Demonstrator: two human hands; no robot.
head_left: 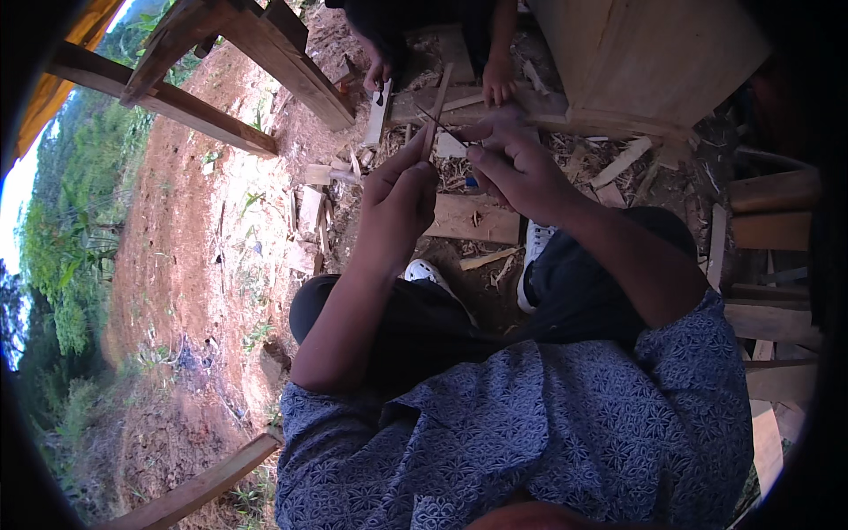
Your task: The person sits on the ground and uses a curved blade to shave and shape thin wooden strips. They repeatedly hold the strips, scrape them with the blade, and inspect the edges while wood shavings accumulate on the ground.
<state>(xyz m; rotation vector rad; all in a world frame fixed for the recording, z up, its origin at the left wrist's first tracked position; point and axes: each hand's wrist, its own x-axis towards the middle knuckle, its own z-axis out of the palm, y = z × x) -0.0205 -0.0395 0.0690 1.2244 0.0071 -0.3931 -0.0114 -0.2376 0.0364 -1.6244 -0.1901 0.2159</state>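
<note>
My left hand [402, 199] is closed round the lower end of a thin wooden strip [439, 102], which points up and away from me. In the fingers of my right hand [521, 168] is a slim dark pointed tool [446, 129]; whether it is a knife or a file I cannot tell. The tool crosses the strip just beyond my left fingers. Both hands are raised above my knees, over a short thick board [477, 218] on the ground.
Across from me are a co-worker's hands, one [499, 81] over a plank and one near a pale piece with a dark opening [378, 113]. Wood scraps and shavings [618, 163] litter the ground. A large wooden panel [654, 53] stands far right; timber framing [283, 62] stands far left.
</note>
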